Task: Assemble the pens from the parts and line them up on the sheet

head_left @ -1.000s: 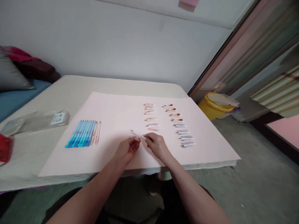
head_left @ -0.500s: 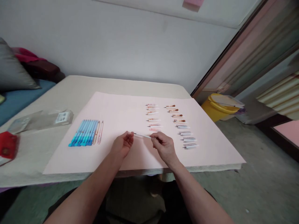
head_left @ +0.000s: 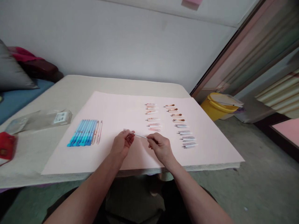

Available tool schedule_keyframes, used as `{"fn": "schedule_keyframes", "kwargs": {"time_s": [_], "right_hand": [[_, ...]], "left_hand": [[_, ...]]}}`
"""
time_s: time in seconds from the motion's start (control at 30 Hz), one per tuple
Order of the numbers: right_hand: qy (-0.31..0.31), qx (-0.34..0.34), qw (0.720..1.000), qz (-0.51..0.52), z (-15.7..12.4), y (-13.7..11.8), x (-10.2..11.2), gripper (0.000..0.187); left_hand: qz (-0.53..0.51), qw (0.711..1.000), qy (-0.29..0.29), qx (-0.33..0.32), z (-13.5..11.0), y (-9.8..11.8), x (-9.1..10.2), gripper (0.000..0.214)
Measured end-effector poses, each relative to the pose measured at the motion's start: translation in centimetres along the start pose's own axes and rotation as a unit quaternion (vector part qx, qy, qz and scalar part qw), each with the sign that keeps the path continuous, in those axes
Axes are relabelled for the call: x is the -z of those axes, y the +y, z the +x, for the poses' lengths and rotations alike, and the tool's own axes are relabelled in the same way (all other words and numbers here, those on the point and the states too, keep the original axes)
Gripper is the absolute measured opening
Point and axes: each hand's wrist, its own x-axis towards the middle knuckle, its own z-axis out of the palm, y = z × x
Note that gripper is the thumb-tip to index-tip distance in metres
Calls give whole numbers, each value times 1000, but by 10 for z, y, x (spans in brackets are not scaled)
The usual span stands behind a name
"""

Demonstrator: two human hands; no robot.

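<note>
My right hand (head_left: pixel 161 147) pinches a thin white pen refill (head_left: pixel 140 136) near its right end. The refill slants slightly up toward my left hand (head_left: pixel 121 144), whose fingers are closed round a small pale pen barrel piece (head_left: pixel 125 129). Its far end pokes out past the left fingertips. The refill's dark tip is hidden at the left fingers, seemingly inside the piece. Left of my hands lie several blue pens (head_left: pixel 84 132) in a row, with slim pinkish pens (head_left: pixel 99 132) beside them. Short pen parts with refills (head_left: pixel 153 119) form a column beyond my right hand.
Another column of brown-topped and grey pen parts (head_left: pixel 185 133) lies further right on the pink sheet (head_left: pixel 116 105). A clear plastic bag (head_left: pixel 43 119) and a red object (head_left: pixel 7 145) are on the left. A yellow bin (head_left: pixel 211 109) stands right of the table.
My right hand has moved a little left with the refill, closer to my left hand. The refill's dark tip, visible before, is now hidden at the left fingers.
</note>
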Motion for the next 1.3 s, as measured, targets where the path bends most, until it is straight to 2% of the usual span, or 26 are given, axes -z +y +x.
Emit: {"fn": "schedule_keyframes", "kwargs": {"time_s": [0.2,0.4,0.57,0.9,1.0,1.07,1.17,1.23,1.3], "right_hand": [[-15,-4,1000,6,-1,-2,-7,13],[-31,-31,998,43,-1,1,-17,12],[-31,-60,995,79,0,7,-18,11],[-50,-36,996,59,0,4,-20,11],[-63,-17,998,-19,7,7,-9,19],[-41,-21,990,-136,14,13,3,24],[-21,-73,936,-343,25,24,17,26],[-52,-104,895,-431,30,32,20,26],[-94,-120,865,-478,32,38,17,26]], "left_hand": [[1,1000,8,-16,-5,-3,-3,7],[42,997,-64,11,-19,-19,-7,9],[48,996,-70,23,-21,-22,-6,11],[22,997,-66,27,-16,-21,-3,8],[26,998,-51,25,-12,-16,-2,6],[33,998,-42,19,-10,-11,-2,5],[35,999,-25,8,-7,-4,-2,6],[33,999,-18,6,-7,-2,-2,6],[28,999,-15,6,-7,-1,-1,6]]}}
